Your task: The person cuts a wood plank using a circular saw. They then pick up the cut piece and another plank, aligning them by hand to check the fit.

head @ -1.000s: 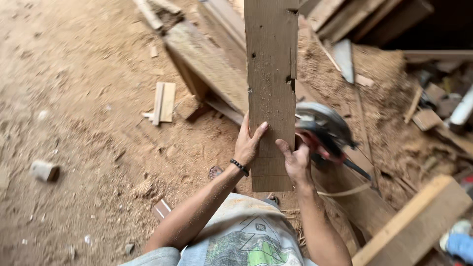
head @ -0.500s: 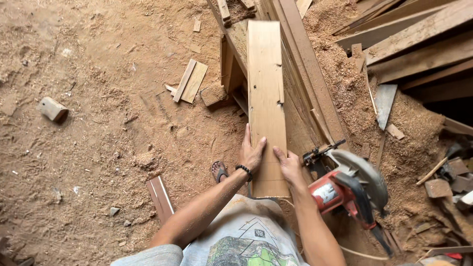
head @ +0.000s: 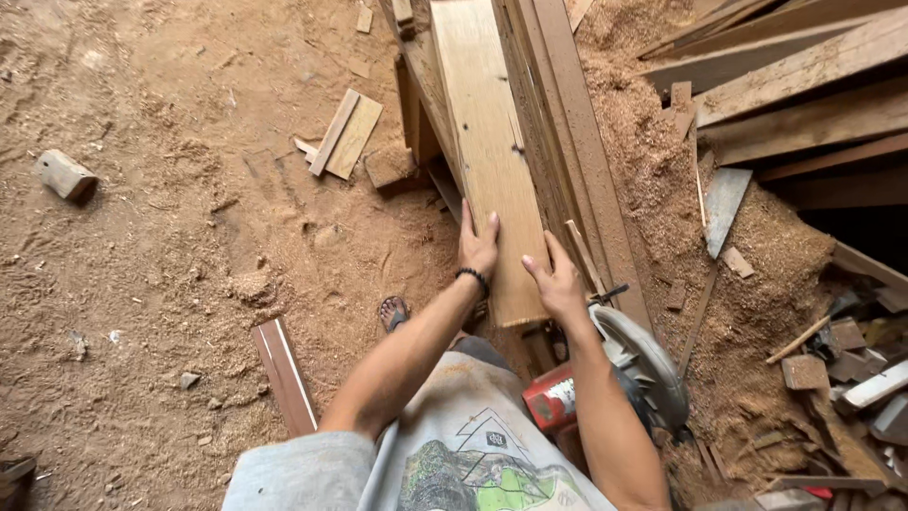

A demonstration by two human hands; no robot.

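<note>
Head view: a long, pale, flat wooden plank was held at its near end, lying lengthwise on a stack of darker boards. Left hand was laid flat on top, fingers spread, not clenched; right hand was pressed at the near right corner, fingers loosely curled on it. Positioning step was judged in hand; a steady, aligned hold was called for next. A red circular saw sat by the right forearm.
</note>
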